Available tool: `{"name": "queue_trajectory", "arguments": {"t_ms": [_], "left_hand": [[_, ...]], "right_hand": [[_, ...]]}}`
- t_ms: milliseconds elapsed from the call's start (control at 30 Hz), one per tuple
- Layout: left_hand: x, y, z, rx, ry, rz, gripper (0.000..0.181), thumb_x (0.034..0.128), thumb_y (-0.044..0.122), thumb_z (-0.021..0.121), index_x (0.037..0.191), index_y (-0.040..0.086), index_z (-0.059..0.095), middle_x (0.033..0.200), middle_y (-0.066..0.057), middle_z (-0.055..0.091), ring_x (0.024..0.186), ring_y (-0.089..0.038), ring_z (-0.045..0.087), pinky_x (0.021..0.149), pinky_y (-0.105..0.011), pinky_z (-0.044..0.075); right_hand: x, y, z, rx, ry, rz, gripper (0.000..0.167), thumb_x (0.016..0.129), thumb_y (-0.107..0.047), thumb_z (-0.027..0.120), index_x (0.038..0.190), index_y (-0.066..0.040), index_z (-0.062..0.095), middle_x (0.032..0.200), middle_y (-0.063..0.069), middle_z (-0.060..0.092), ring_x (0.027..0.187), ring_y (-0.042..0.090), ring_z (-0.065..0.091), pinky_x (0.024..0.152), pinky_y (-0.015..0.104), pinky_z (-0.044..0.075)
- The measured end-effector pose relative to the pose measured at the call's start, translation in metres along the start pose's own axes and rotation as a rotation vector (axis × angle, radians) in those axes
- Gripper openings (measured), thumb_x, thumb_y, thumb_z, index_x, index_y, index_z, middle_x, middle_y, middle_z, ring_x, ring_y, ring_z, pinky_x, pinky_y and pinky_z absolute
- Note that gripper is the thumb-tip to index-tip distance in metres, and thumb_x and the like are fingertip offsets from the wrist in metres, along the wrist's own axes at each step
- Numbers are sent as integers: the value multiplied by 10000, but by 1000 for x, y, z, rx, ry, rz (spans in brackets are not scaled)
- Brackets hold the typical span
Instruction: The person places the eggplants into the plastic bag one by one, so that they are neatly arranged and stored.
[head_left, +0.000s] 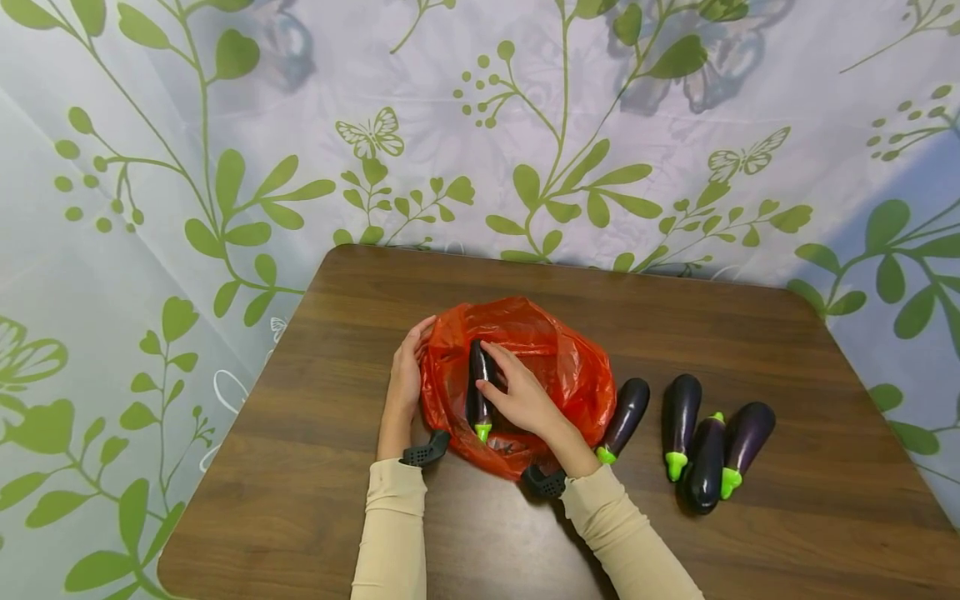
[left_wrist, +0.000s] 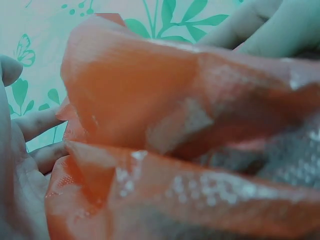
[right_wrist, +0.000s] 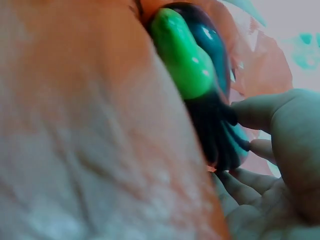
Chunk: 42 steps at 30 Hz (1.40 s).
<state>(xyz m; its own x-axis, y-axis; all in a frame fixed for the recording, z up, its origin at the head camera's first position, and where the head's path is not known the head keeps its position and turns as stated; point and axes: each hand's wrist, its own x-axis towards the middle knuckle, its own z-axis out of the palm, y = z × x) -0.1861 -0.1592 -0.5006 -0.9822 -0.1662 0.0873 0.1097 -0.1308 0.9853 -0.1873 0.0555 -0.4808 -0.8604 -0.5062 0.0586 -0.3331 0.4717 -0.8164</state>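
Observation:
A red plastic bag [head_left: 577,375] lies with its mouth open on the table. Inside its opening is a dark purple eggplant [head_left: 480,392], green cap toward the person. My right hand [head_left: 525,400] reaches over the bag and grips this eggplant between thumb and fingers. The right wrist view shows the eggplant's green cap [right_wrist: 185,60] close up, with another dark glossy surface behind it. Against the bag's left outer side rests my left hand [head_left: 406,375], its fingers extended; the left wrist view shows the bag's film [left_wrist: 135,90] beside that palm.
Just right of the bag lies one eggplant [head_left: 628,412]. Farther right, three more sit close together: a left one [head_left: 681,417], a middle one [head_left: 703,471] with its cap pointing away, and a right one [head_left: 750,437]. A leaf-patterned cloth [head_left: 450,125] hangs behind the wooden table [head_left: 315,500].

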Motion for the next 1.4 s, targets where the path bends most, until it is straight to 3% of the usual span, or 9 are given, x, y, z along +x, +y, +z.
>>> {"name": "queue_trajectory", "arguments": {"t_ms": [367,733,867,1100,1400], "left_hand": [[-1,-3,-2,13,-1,-9,548,1097,446,303,1453,133,579,1433,-119,611,1313,-269,564,1167,-441,391],[0,-6,-7,38,-26,10,589,1100,468,298,1475,89,550,1441,-149,598,1322,-274,553,1174,-411,379],[2,-5,-8,28,-30,10,606,1097,484,300,1479,82,543,1442,-153,593,1322,-262,553,1171,-382,383],[4,-2,-5,17,-33,-5,598,1107,450,281,1486,63,533,1452,-182,580,1312,-268,552,1157,-360,398],[7,2,-2,-9,-33,-28,569,1116,391,264,1475,49,543,1456,-205,573,1288,-231,559,1133,-317,410]], "right_hand": [[-4,9,6,16,-19,-3,692,1036,-310,629,1636,-201,302,1661,114,329,1456,337,451,1104,480,468],[-7,8,4,-17,-55,-28,773,1036,-374,614,1658,-158,209,1672,138,295,1455,336,454,1099,481,471],[-6,5,-2,-69,-64,-28,742,1040,-382,603,1644,-129,255,1675,149,288,1471,344,429,1131,491,441],[-8,-6,-19,-165,-84,-24,690,1036,-424,590,1628,-196,320,1699,157,230,1525,378,326,1210,577,305],[-12,-23,-43,-190,-92,-101,630,1039,-395,599,1604,-215,385,1690,134,267,1507,332,377,1212,555,318]]}}
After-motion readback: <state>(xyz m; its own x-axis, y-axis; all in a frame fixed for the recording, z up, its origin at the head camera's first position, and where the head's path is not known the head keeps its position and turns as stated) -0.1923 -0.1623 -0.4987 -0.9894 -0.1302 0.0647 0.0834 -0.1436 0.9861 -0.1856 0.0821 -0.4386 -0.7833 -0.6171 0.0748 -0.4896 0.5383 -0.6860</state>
